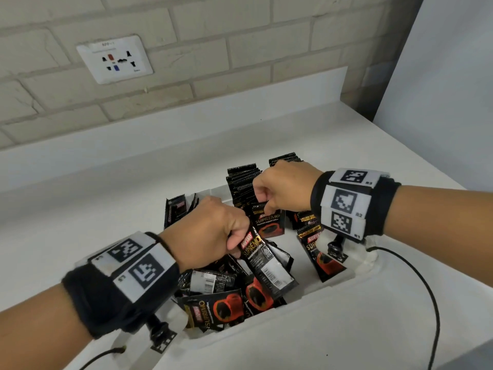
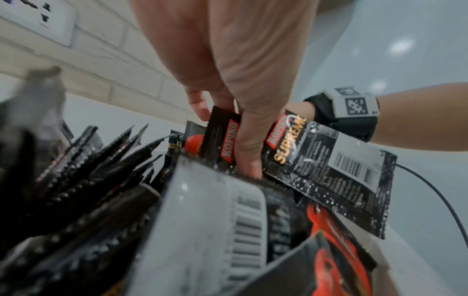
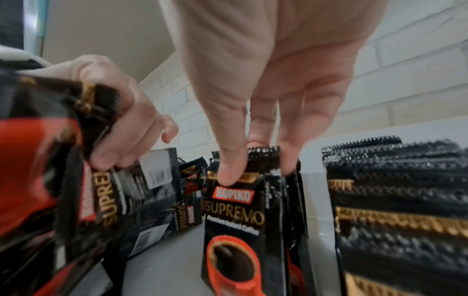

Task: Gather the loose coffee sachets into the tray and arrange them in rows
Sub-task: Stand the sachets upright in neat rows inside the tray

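Sachets [image 1: 268, 265] pinched in both hands, tray [image 1: 344, 283] mostly hidden

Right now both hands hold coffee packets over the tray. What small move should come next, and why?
Probably the right hand should slot its upright sachet against the standing row behind it: that row is already neat, while the sachets nearer the tray's front rim lie jumbled.

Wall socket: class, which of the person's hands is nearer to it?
Left. The left hand is below the socket, towards the tray's left side; the right hand is farther right.
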